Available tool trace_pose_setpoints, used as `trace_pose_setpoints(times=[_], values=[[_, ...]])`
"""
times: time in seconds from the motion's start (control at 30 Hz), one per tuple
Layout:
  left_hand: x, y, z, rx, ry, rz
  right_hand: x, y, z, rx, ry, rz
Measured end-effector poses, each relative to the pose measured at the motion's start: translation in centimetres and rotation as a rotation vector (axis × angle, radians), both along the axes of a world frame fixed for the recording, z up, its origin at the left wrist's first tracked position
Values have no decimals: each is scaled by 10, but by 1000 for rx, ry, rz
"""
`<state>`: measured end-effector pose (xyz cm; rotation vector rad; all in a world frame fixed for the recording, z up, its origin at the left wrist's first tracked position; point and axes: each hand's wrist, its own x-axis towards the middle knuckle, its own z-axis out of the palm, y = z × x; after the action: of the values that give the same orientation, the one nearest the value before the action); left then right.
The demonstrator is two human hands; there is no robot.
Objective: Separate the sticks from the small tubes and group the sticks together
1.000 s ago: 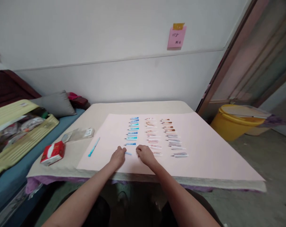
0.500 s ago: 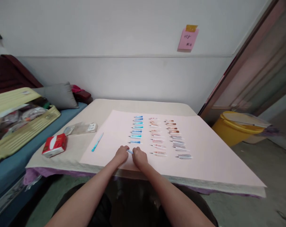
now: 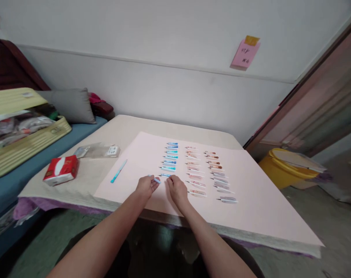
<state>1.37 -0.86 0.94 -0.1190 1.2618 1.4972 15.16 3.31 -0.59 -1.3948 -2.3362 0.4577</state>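
My left hand (image 3: 145, 186) is closed on a pale blue pen part (image 3: 155, 179), with its palm turned partly up. Just to its right, my right hand (image 3: 177, 189) has its fingers drawn together beside the nearest blue pen (image 3: 164, 175); whatever may be in them is hidden. Slim pens or pen parts lie in three columns on a pink sheet (image 3: 129, 200): blue ones (image 3: 171, 152) on the left, pinkish ones (image 3: 197, 183) in the middle, brown ones (image 3: 216, 162) and greyish ones (image 3: 228, 199) on the right. A light blue pen (image 3: 119, 171) lies alone to the left.
A red tissue pack (image 3: 61, 170) and clear plastic packaging (image 3: 98, 151) lie on the table's left side. Beyond are a blue bench (image 3: 85, 131) and an open yellow case (image 3: 33, 143). A yellow bin (image 3: 275, 170) stands right of the table.
My hands, which were together on the pale blue pen part, have moved apart. The part stays in my left hand. My right hand has shifted slightly right, and the view has tilted.
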Motion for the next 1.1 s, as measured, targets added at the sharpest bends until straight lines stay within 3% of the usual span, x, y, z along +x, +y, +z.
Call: trace_pose_setpoints(times=[0.13, 0.37, 0.6, 0.7, 0.8, 0.93, 1.1], values=[[-14, 2, 5, 38, -118, 72, 8, 16, -11, 17, -114, -97], [-27, 1, 15, 100, -244, 181, 3, 5, -24, 119, -268, 16], [-36, 2, 20, 110, -302, 212, -1, 0, -24, 66, -328, 87], [-38, 2, 23, 119, -311, 215, -1, -5, -12, 17, -265, 87], [-40, 2, 26, 135, -320, 214, 2, -13, 13, 10, -105, 87], [-41, 2, 32, 147, -329, 205, 10, -26, 43, 139, 75, 117], [-41, 0, 37, 160, -332, 189, 18, -36, 53, 290, 64, 217]])
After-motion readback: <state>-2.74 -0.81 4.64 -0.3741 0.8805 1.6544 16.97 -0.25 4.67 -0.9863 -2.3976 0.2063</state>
